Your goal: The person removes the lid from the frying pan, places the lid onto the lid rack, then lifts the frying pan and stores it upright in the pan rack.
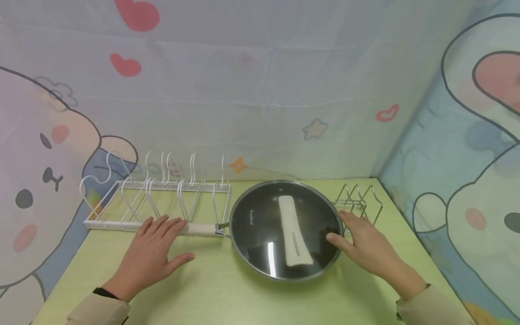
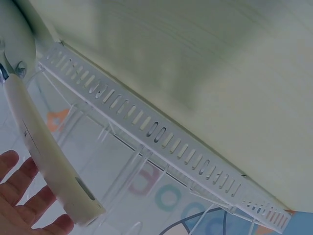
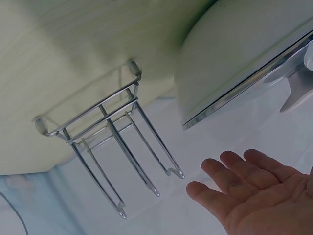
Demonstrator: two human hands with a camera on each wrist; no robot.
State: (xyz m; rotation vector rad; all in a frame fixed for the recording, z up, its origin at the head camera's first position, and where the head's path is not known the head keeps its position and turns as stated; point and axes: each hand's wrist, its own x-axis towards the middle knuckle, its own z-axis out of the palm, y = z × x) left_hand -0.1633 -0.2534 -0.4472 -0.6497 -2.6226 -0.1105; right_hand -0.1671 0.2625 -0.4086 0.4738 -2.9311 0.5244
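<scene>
A frying pan [image 3: 244, 54] stands on the table under a glass lid [image 1: 253, 243] with a long cream lid handle [image 1: 286, 216]. The cream pan handle [image 1: 199, 229] points left, along the front of a white wire rack [image 1: 113, 225]. My left hand [image 1: 152, 250] is spread at the end of this handle, thumb apart; in the left wrist view its extended fingers overlap the handle without curling round it. On the other side, my right hand [image 1: 369, 246] has its fingers extended at the lid's right edge, thumb over the glass in the head view, gripping nothing.
Right of the pan, a small chrome wire rack [image 3: 101, 105] with upright prongs stands close behind my right fingers. The white rack's tall loops rise at the back left. Printed cloth [image 1: 260, 90] hangs behind and beside the light green table [image 1: 203, 293].
</scene>
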